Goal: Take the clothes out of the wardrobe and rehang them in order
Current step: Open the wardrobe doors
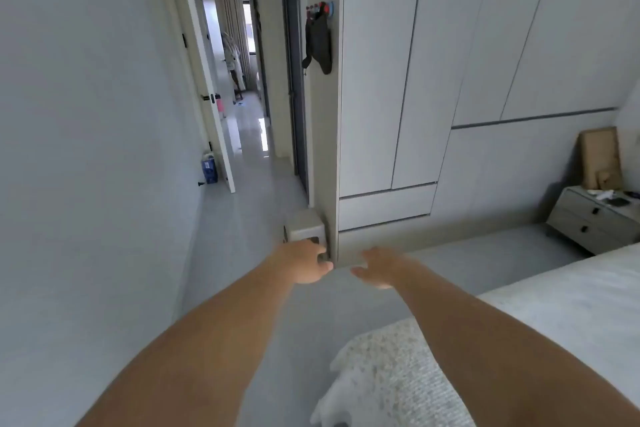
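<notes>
A tall pale wardrobe (381, 80) fills the wall ahead, all its doors closed, with drawers along its foot. No clothes from inside it are visible. Both my bare arms stretch forward toward its left corner. My left hand (306, 265) hangs in the air with loosely curled fingers, holding nothing, in front of a small beige stool. My right hand (379, 267) is held out beside it with relaxed, spread fingers, also holding nothing. Neither hand touches the wardrobe.
A beige stool (304, 225) stands at the wardrobe's left corner. A dark bag (318, 42) hangs from hooks on the wardrobe's side. An open white door (204, 80) leads to a hallway at left. The bed (554, 322) lies at right, a nightstand (592, 218) beyond it.
</notes>
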